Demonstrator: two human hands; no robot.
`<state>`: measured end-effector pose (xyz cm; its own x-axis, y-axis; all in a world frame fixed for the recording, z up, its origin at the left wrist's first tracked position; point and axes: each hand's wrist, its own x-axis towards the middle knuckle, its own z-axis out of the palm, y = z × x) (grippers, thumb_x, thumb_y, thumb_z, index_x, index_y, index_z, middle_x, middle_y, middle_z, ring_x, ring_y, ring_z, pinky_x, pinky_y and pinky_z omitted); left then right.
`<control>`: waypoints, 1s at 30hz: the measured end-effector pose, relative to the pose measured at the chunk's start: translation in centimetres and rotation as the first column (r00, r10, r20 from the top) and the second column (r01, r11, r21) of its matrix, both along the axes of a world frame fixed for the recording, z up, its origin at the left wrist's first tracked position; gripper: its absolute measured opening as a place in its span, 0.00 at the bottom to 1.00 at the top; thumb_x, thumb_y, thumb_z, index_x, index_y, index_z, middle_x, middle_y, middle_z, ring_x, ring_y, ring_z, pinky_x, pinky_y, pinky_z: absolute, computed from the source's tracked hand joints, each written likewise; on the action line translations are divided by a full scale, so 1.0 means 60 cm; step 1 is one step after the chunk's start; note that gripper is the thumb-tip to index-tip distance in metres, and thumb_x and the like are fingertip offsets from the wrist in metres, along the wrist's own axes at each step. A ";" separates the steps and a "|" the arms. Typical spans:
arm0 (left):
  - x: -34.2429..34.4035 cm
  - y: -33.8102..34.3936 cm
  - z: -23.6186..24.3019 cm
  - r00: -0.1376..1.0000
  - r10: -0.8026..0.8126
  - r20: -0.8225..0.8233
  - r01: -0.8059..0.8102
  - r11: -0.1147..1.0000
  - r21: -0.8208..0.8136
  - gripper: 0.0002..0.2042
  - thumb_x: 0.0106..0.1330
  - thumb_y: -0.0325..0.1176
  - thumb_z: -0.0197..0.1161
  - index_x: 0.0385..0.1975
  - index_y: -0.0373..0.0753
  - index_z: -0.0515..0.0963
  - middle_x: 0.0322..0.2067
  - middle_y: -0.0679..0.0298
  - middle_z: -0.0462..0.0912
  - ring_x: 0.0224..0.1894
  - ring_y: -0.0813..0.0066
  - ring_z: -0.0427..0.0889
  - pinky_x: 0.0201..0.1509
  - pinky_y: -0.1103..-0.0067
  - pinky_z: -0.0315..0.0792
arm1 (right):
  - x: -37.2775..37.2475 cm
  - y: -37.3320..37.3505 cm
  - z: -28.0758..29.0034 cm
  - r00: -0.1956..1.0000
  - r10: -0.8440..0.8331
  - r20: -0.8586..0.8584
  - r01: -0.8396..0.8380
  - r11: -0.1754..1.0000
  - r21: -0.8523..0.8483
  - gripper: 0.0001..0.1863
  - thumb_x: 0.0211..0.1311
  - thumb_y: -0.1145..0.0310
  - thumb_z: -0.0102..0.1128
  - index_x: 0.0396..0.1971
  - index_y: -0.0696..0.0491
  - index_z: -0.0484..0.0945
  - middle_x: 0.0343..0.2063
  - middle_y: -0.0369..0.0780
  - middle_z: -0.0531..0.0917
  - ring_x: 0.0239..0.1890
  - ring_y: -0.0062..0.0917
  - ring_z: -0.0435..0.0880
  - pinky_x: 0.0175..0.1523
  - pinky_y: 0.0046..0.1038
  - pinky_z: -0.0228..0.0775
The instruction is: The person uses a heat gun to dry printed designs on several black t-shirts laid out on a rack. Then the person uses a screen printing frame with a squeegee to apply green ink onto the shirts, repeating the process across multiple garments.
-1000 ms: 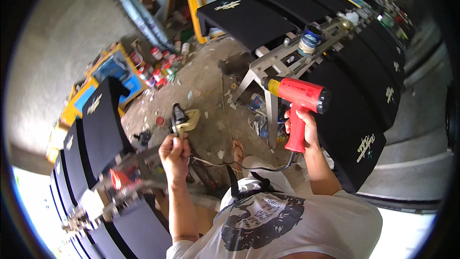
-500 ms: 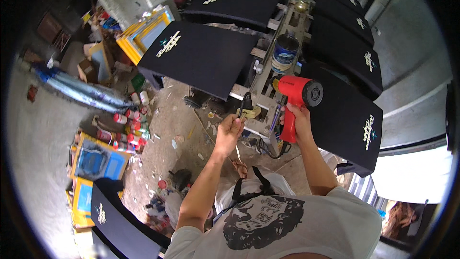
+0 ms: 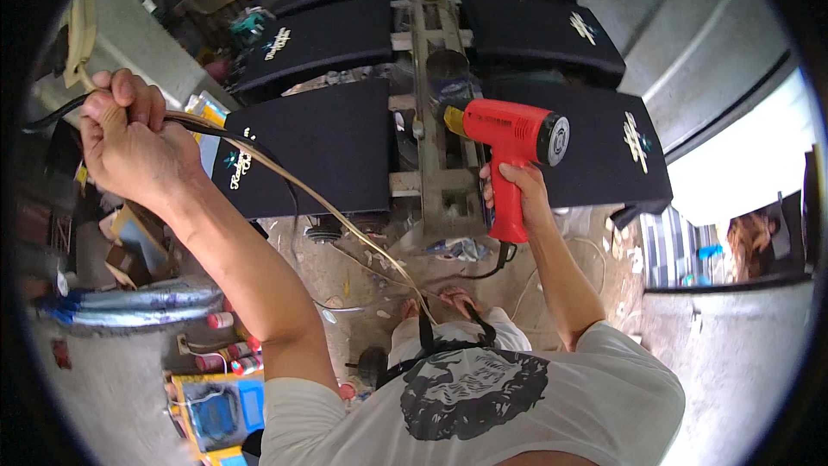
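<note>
In my right hand is a red heat gun, gripped round its handle. Its yellowish nozzle points left over the central rail, and its black cord hangs from the handle's bottom. My left hand is raised at the far left, its fingers closed round a beige electrical cord and a black cord. The beige cord runs down toward my waist. Below these cords lies a black fabric panel with a pale print. Another black panel is behind my right hand.
A narrow metal rail runs away from me between two rows of black panels. On it stands a dark can, partly behind the nozzle. Yellow-framed screens and red-lidded containers are at lower left. Litter lies on the floor.
My left hand has swung up and far left with the cords, which now stretch across the near left panel. The heat gun stays in my right hand. The view has turned left.
</note>
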<state>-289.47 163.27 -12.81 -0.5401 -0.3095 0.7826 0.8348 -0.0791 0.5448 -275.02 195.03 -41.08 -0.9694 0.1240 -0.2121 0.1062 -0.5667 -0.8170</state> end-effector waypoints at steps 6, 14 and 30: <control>-0.006 0.047 -0.070 0.957 -0.214 0.195 0.215 0.976 0.013 0.09 0.79 0.30 0.53 0.38 0.32 0.76 0.27 0.64 0.75 0.20 0.86 0.60 0.21 0.87 0.52 | 0.070 -0.045 0.008 0.987 -0.148 0.068 0.147 0.989 0.027 0.20 0.66 0.62 0.62 0.52 0.59 0.75 0.37 0.43 0.86 0.27 0.24 0.85 0.31 0.27 0.82; 0.120 0.067 -0.157 0.452 -0.627 0.635 0.585 0.745 0.320 0.13 0.81 0.37 0.55 0.49 0.32 0.76 0.32 0.66 0.73 0.17 0.90 0.60 0.15 0.90 0.54 | 0.108 -0.035 -0.013 0.966 -0.208 0.157 0.191 0.975 0.114 0.20 0.65 0.63 0.63 0.51 0.60 0.76 0.36 0.42 0.86 0.26 0.24 0.85 0.31 0.26 0.81; 0.215 0.166 -0.606 0.148 -0.528 0.837 0.439 0.793 0.422 0.07 0.81 0.35 0.54 0.44 0.39 0.73 0.29 0.69 0.73 0.20 0.83 0.66 0.21 0.82 0.61 | -0.041 0.006 -0.070 0.944 0.050 0.327 -0.123 0.970 0.208 0.20 0.66 0.63 0.66 0.53 0.57 0.77 0.34 0.40 0.84 0.24 0.23 0.83 0.29 0.27 0.79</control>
<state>-276.55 173.23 -49.18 -0.9094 0.2779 -0.3095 -0.3940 -0.3372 0.8550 -277.49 195.39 -45.27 -0.8649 0.1224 -0.4868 0.4211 -0.3510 -0.8363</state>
